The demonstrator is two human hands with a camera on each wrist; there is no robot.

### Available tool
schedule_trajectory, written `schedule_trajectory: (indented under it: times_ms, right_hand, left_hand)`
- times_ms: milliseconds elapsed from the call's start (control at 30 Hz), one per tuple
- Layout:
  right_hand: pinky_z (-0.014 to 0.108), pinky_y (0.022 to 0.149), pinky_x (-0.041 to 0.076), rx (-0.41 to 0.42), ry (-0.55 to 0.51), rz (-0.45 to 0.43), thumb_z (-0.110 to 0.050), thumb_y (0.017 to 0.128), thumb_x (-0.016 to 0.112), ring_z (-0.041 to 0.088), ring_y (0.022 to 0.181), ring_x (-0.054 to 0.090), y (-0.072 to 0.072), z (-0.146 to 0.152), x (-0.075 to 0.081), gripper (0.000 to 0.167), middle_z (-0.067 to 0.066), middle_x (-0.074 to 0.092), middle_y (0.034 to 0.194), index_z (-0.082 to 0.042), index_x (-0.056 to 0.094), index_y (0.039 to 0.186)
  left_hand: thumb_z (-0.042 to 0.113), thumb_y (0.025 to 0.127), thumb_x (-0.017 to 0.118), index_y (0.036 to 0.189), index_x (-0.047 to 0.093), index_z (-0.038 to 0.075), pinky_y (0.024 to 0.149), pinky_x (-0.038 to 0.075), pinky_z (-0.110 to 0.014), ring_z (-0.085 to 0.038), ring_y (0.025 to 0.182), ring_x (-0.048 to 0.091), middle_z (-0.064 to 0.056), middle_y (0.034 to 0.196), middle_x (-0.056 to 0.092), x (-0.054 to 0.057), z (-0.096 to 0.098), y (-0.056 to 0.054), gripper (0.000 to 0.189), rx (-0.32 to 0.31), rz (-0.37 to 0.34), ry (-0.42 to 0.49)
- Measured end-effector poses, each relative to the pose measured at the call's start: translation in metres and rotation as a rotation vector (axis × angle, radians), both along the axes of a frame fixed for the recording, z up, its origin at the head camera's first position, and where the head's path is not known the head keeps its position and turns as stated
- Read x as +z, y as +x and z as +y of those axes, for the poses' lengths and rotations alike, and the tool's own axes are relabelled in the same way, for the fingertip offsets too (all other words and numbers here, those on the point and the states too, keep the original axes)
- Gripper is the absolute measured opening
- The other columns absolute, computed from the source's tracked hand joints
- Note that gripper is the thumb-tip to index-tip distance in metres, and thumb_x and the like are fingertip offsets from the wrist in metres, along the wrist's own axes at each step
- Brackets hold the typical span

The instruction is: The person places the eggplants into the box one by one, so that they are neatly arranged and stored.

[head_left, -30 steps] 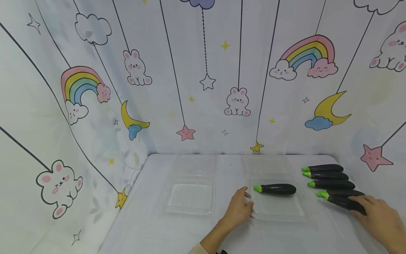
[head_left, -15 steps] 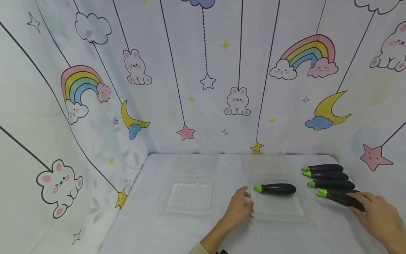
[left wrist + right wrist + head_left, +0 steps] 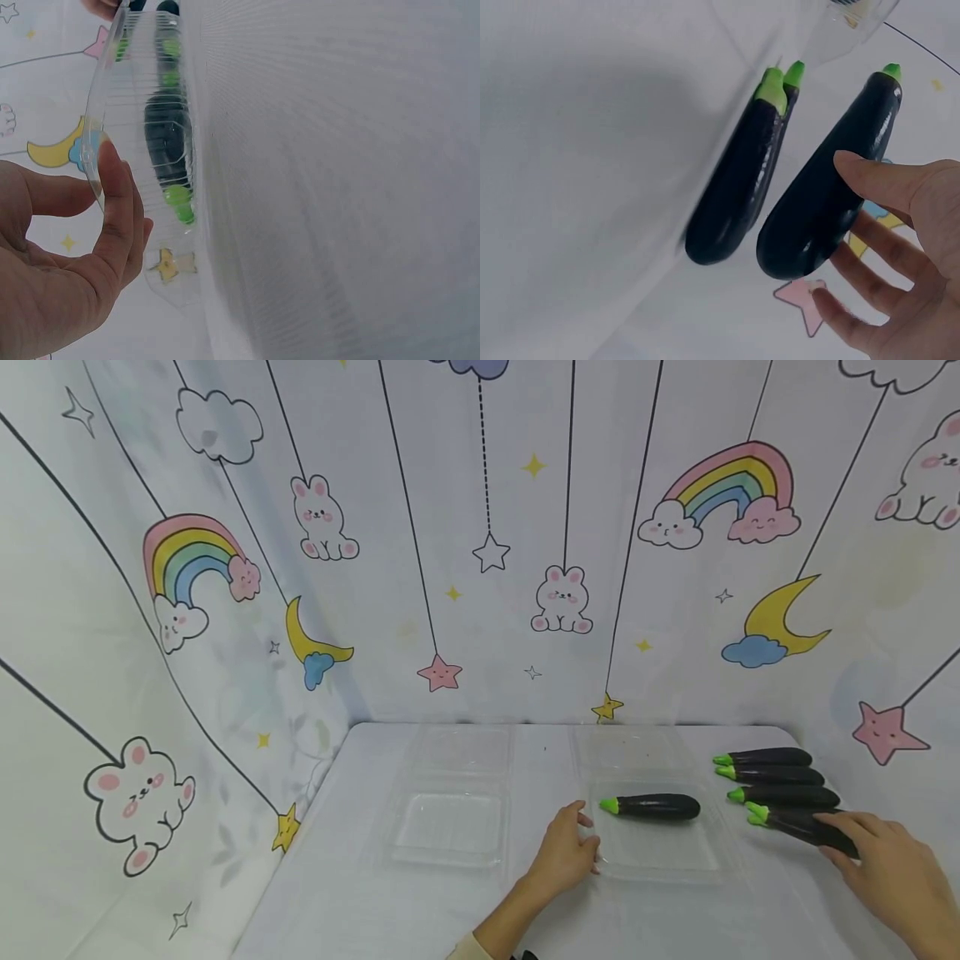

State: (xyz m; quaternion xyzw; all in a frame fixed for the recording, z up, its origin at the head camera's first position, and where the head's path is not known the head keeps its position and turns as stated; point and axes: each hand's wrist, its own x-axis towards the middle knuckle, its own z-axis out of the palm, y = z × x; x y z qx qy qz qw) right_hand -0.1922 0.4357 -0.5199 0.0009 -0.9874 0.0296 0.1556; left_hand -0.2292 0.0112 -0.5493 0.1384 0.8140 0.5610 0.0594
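Note:
My left hand (image 3: 564, 853) pinches the near-left rim of a clear plastic container (image 3: 660, 872), thumb and fingers on its edge in the left wrist view. One eggplant (image 3: 652, 807), black with a green stem, lies inside the container; the left wrist view shows it through the clear wall. On the right, my right hand (image 3: 892, 868) holds another eggplant (image 3: 832, 180) near its thick end, thumb on one side and fingers on the other. Its green stem points left in the head view. Close beside it, more eggplants (image 3: 783, 796) lie on the table.
A second clear container (image 3: 450, 862) with its lid (image 3: 461, 750) folded back stands on the left. The right container's lid (image 3: 633, 747) also lies back. Several eggplants (image 3: 772, 774) lie in a row at the table's right. A printed cloth (image 3: 480, 635) hangs behind.
My right hand has shifted slightly left with its eggplant, whose stem end has moved a little left and away. My left hand and the container stay in place.

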Motion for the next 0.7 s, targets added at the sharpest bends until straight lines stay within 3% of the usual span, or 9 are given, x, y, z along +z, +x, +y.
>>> schedule_trajectory:
  times_ms: [700]
  right_hand:
    - [0.076, 0.084, 0.043, 0.078, -0.018, 0.119, -0.011, 0.071, 0.091, 0.057, 0.101, 0.053, 0.002, -0.024, 0.004, 0.054, 0.032, 0.061, 0.114, 0.000, 0.066, 0.119]
  left_hand:
    - [0.001, 0.099, 0.064, 0.151, 0.040, -0.005, 0.055, 0.054, -0.019, 0.001, 0.063, 0.063, -0.011, 0.124, 0.062, 0.000, 0.001, 0.000, 0.058, -0.002, -0.015, 0.016]
